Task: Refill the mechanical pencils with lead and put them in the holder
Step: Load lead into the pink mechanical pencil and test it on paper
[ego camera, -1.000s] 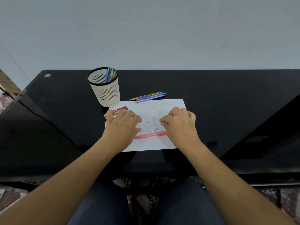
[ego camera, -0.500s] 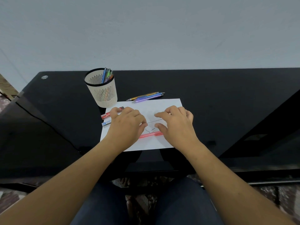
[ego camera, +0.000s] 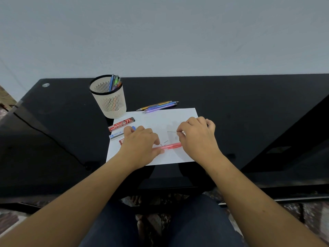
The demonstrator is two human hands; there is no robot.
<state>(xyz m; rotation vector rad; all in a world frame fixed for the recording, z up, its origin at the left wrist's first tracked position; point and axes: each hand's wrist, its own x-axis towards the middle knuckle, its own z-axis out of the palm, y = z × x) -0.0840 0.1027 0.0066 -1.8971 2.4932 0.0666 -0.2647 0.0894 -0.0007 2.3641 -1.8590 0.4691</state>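
Beyond the paper (ego camera: 160, 122), perhaps three loose pencils (ego camera: 158, 106)

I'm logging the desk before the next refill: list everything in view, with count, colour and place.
black glass table: one, black, under everything
beige slotted plastic holder: one, beige, back left
pencils in holder: several, mixed colours, upright
loose mechanical pencils: several, yellow, blue, purple, behind the sheet
white paper sheet: one, white, centre
red flat lead case: one, red, sheet's left edge
white-and-blue lead case: one, just nearer
second red case: one, partly under the left hand
pink translucent mechanical pencil: one, on the sheet
thin dark lead stick: one, above the sheet
short lead fragments: few, dark, on the sheet
left hand: pinches the pink pencil's end
right hand: pinches the lead stick
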